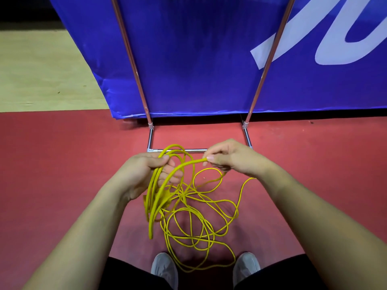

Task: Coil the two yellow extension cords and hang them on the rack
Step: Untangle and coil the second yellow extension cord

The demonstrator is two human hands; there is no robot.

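My left hand (155,170) grips a bunch of yellow cord loops (156,197) that hang down below it. My right hand (228,159) pinches the same yellow cord (184,165) between thumb and fingers, a short arc away from the left hand. The rest of the yellow cord lies in a loose tangle (199,231) on the red floor between my feet. I cannot tell where one cord ends and a second begins. The metal rack (262,80) stands just ahead, with two slanted uprights and a low base bar (194,150).
A blue banner (199,59) with white lettering hangs behind the rack. The red floor (62,164) meets a pale wooden floor (41,70) at the far left. My grey shoes (164,268) stand on either side of the tangle's near end.
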